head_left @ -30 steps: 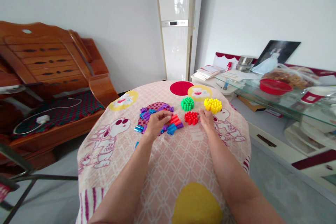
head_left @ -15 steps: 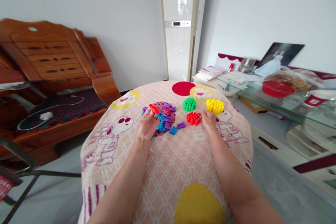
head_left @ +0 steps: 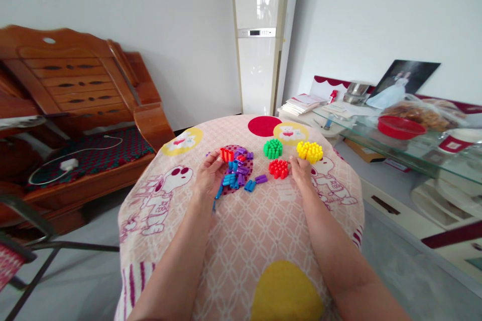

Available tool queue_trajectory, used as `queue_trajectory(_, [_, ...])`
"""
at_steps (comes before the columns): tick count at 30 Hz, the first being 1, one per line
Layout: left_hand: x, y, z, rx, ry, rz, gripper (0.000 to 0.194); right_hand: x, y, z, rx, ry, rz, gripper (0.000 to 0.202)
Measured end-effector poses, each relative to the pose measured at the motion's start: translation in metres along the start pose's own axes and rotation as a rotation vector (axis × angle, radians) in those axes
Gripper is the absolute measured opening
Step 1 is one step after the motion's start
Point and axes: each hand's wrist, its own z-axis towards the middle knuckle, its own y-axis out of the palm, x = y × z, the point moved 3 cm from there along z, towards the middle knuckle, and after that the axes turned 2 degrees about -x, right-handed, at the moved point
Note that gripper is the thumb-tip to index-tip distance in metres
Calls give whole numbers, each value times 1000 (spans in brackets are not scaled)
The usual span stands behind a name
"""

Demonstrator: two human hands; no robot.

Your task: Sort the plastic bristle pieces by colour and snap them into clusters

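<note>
Tubes (head_left: 226,155), red, in left grip (head_left: 209,172)

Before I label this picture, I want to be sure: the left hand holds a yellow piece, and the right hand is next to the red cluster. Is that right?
Not quite. The left hand holds a red piece, not a yellow one, as the head view shows. The right hand is next to the red cluster.

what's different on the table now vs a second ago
The left hand has moved left, carrying the red tubes from the right side of the blue and purple pile to its left side, and grips them there. The right hand stays beside the red cluster; the green cluster and yellow cluster look unmoved.
</note>
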Motion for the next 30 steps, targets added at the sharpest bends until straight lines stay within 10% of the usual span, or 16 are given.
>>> queue_trajectory(5, [-22,19,-10,-80,-154,55,30,-35,-14,-18,178,-231,99,41])
queue_trajectory(11, [-39,38,-19,-131,-198,61,33,-85,9,-51,-368,-419,295,33])
queue_trajectory(18, [-34,48,-26,-170,-81,277,27,-87,26,-58,-665,-273,309,35])
queue_trajectory(30, [-29,54,-27,-378,35,583,30,-88,22,-57,-586,-235,317,34])
